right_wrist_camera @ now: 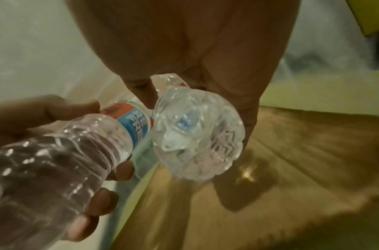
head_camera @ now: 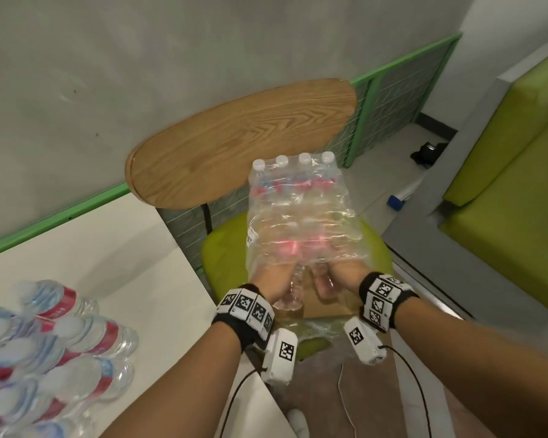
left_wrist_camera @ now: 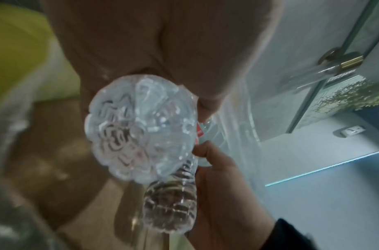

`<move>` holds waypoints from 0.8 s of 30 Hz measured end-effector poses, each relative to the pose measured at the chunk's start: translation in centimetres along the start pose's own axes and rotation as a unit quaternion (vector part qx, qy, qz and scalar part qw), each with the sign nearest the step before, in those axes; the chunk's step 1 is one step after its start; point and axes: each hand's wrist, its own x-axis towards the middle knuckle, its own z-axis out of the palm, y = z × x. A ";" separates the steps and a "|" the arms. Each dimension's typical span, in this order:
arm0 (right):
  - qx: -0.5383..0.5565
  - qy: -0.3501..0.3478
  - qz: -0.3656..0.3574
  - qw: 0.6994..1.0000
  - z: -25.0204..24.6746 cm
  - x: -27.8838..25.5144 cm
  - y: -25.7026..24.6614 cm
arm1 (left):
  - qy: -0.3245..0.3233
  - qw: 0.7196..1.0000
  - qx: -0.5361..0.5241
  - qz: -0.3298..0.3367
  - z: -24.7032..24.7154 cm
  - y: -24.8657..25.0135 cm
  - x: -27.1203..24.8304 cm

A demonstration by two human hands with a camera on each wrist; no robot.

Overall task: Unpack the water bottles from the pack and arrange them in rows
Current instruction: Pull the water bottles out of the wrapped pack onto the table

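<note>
The shrink-wrapped pack (head_camera: 298, 216) of water bottles lies on a green chair seat (head_camera: 223, 257), caps pointing away from me. Both hands are at its near, torn end. My left hand (head_camera: 274, 279) grips a clear bottle (head_camera: 293, 295) partly drawn out of the wrap; its base (left_wrist_camera: 141, 128) faces the left wrist camera. My right hand (head_camera: 342, 273) grips a second bottle (head_camera: 323, 284), whose base (right_wrist_camera: 197, 135) shows in the right wrist view beside the left hand's bottle (right_wrist_camera: 56, 160). Several unpacked bottles (head_camera: 60, 336) with red and blue labels lie on the white table (head_camera: 124, 248) at the left.
A wooden chair back (head_camera: 241, 140) rises behind the pack. Brown cardboard (head_camera: 326, 306) lies under the pack's near end. A green sofa (head_camera: 503, 184) stands at the right, and a grey wall with green trim runs behind. Cables (head_camera: 345, 406) hang from my wrists.
</note>
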 end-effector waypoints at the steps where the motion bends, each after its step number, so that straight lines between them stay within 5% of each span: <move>1: 0.028 -0.005 -0.040 0.999 0.5 -0.7 0.4 | -0.012 1.000 0.006 0.018 -0.1 -0.6 -0.5; 5: 0.055 -0.021 -0.066 0.996 2.1 -4.2 1.9 | -0.043 0.996 -0.078 0.009 -0.6 -5.0 -2.4; 11: 0.093 -0.067 -0.093 0.989 5.9 -10.5 3.7 | -0.077 0.990 -0.114 0.030 -3.3 -8.1 -13.4; 14: 0.071 -0.114 -0.128 0.983 8.7 -13.4 3.9 | -0.041 0.998 -0.050 0.014 -5.0 -12.2 -18.0; 24: 0.040 -0.221 -0.176 0.958 22.2 -19.1 -0.2 | 0.125 0.985 -0.118 -0.014 -9.0 -24.9 -31.5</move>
